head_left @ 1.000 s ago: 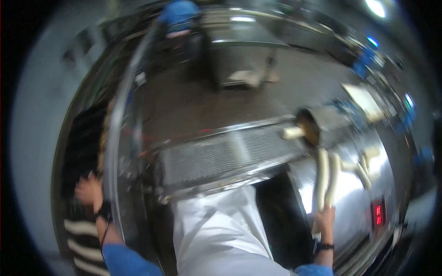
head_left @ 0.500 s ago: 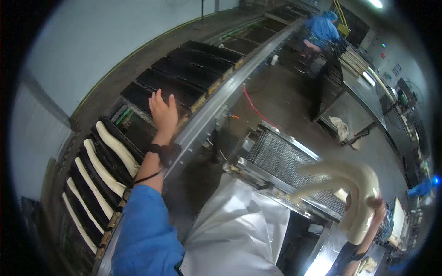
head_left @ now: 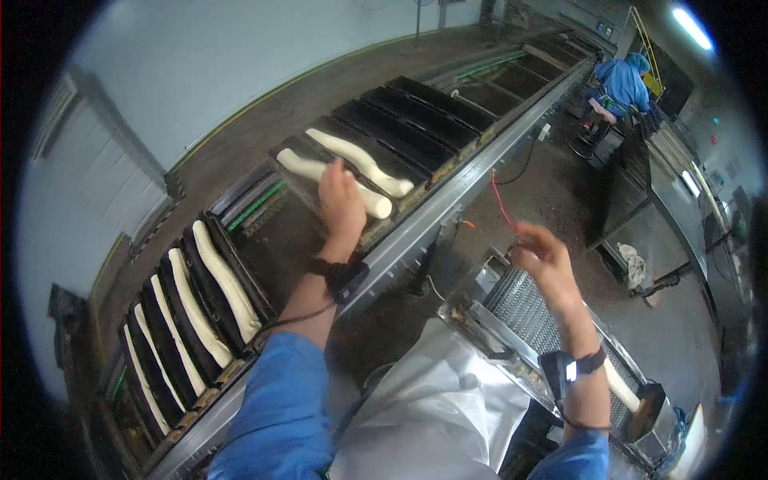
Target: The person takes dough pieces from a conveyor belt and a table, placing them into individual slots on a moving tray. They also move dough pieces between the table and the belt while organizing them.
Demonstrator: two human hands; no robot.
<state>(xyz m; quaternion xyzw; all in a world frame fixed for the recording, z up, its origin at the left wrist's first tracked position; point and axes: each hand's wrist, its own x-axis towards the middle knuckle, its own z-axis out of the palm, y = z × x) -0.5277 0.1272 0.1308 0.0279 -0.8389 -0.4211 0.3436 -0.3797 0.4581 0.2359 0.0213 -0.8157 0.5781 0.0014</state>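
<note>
Two long pale dough rolls lie in the black baking pans on the conveyor in front of me. My left hand is over the nearer dough roll, fingers extended and seemingly touching it; the hand covers the roll's middle. Just beyond lies the farther dough roll, apart from my hand. My right hand hangs above the metal mesh belt, its fingers loosely curled and apart with nothing between them. Another dough piece rests on that belt, partly hidden by my right forearm.
Several black pans holding dough strips stand at the left. More black pans lie farther up the conveyor, along its metal rail. A co-worker in blue is at the far right, near a metal table.
The dough that my right hand carried now lies as two rolls in the pans. My right hand has moved left and let go. The pans and view have shifted.
</note>
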